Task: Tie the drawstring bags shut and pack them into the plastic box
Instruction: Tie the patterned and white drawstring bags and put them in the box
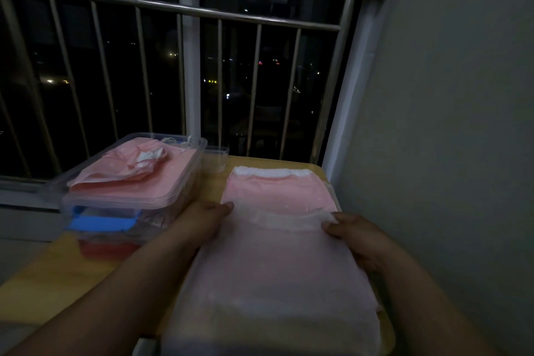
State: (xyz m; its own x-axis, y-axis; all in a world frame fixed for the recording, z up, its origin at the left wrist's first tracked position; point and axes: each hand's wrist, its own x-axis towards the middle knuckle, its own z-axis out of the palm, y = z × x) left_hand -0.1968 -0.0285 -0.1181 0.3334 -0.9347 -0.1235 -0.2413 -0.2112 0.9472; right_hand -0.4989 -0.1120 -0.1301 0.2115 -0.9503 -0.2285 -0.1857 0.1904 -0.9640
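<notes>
A flat stack of pale pink drawstring bags (277,196) lies on the right half of the wooden table (57,274). The top bag (268,269) stretches toward me, and I hold it by both sides near its white drawstring hem. My left hand (208,217) grips its left edge. My right hand (355,237) pinches the right edge, thumb on top. To the left stands the clear plastic box (190,173), which holds pink bags (130,182); the one on top has a gathered white mouth (150,156).
The plastic box rests on another clear box with blue (101,222) and red contents. A small clear cup (216,159) stands behind the two. A barred window (185,9) runs along the back, and a wall (448,124) closes the right side.
</notes>
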